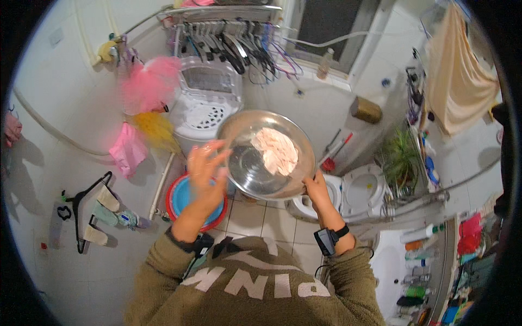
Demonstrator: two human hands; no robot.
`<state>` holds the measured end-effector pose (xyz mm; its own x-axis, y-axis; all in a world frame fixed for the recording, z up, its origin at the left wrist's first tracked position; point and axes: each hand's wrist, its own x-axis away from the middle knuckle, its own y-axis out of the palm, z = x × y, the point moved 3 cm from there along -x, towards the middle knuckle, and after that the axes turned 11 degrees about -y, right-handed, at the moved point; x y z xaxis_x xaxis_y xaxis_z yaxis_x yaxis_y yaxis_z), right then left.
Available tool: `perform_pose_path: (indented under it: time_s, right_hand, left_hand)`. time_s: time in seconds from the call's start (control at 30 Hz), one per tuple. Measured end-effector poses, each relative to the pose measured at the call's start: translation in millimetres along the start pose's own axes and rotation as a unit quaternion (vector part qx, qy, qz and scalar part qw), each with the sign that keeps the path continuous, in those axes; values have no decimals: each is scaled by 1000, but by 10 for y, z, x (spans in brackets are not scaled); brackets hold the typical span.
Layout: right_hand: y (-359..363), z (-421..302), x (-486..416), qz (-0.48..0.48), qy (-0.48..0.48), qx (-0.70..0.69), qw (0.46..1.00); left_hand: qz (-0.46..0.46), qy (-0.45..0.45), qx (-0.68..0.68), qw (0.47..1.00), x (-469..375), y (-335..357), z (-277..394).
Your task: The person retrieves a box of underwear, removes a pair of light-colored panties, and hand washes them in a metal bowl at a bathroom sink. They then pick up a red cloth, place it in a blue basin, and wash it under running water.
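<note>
A round stainless steel basin (251,189) is held up before me, tilted a little. Inside it lies a crumpled, pale peach cloth (279,150) that looks wet. My right hand (317,187) grips the basin's rim at the lower right, and a black device is strapped to that wrist. Just left of the basin, my left hand (206,175) is raised with its fingers apart and slightly blurred. It looks wet and holds nothing. Whether its fingertips touch the rim, I cannot tell.
A blue basin (185,195) sits in a red one (169,203) below my left hand. Ahead stands a white washing machine (200,110) with its lid up, under several hangers (228,45). An open toilet (363,187), a potted plant (401,159) and a washbasin (385,261) are at right.
</note>
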<state>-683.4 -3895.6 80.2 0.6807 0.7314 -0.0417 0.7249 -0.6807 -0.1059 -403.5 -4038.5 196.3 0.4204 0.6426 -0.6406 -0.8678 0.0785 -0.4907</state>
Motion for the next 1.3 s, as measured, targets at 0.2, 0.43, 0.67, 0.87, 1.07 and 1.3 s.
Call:
perform_pose_path:
  time_s: [0.2,0.43,0.67,0.87,1.07,1.3]
  right_hand:
    - [1448,-1326,-1428,-127,-64,-112,983]
    - [3162,-2763,-2891,-266,-113,-237,927]
    - [4589,-3549,-4151,-189,-176,-326,909]
    - [4996,-3851,-4684,-45,-123,-315,940]
    - [5053,-3936,-4967,0,-111,-306,945]
    - [5178,-3973,-5337,29,-97,-262,960]
  left_hand:
    - [196,-189,27,962,361,-996,-821]
    - [216,-360,-58,906,1355,-1170,-1352]
    - [325,-471,-93,815,1799,-1190,-1313]
    - [298,-578,-157,744,1831,-1093,-1198]
    - [292,-482,-255,786,1729,-1054,-1116]
    - [305,-542,-211,754,1637,-991,-1192]
